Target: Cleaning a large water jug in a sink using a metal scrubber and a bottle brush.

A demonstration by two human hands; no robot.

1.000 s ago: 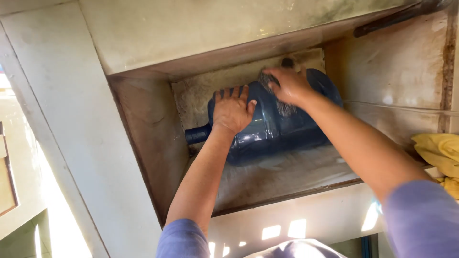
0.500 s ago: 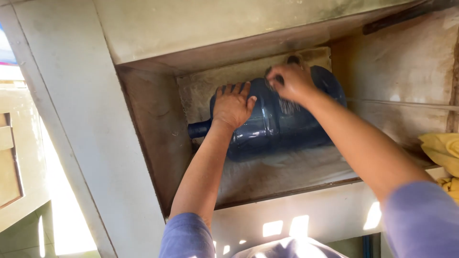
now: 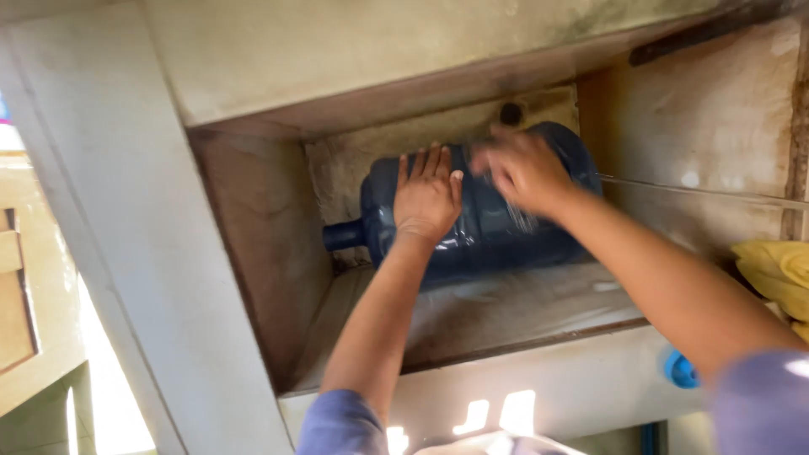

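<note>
Both hands' grip lies flat on the blue water jug (image 3: 497, 227) in the trough (image 3: 522, 303)

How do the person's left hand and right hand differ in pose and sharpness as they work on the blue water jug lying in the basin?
The left hand lies flat on the blue water jug with fingers spread, while the right hand is curled over something pale and blurred. The left hand is sharp; the right hand is smeared by motion. The left hand sits nearer the jug's neck, the right hand nearer its base. Both rest on the jug's upper side.
</note>
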